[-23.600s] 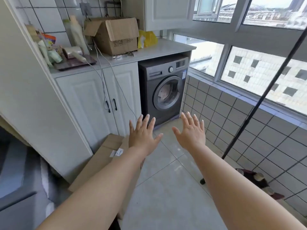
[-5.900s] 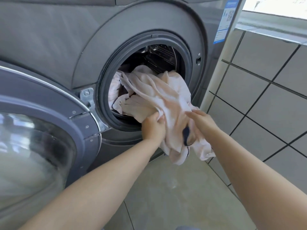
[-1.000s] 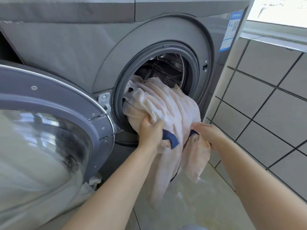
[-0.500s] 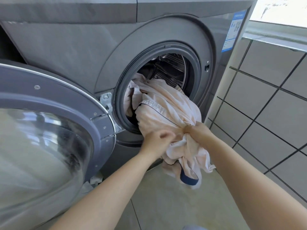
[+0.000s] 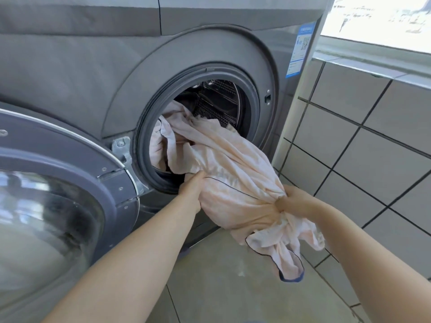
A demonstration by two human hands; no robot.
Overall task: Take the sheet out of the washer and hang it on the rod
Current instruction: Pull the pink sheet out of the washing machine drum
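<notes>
Right hand (image 5: 295, 201) grips a gathered bunch of the sheet (image 5: 235, 173); loose end hangs below. Left hand (image 5: 194, 186) clutches a fold near the door seal. Remainder trails into the washer (image 5: 93, 73) drum.

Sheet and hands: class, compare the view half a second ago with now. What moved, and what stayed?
The right hand has pulled its bunched grip of the sheet rightward, out of the washer. The left hand now grips nearer the opening. Unchanged: both hands hold on, part of the sheet remains inside, and the door is open.
</notes>
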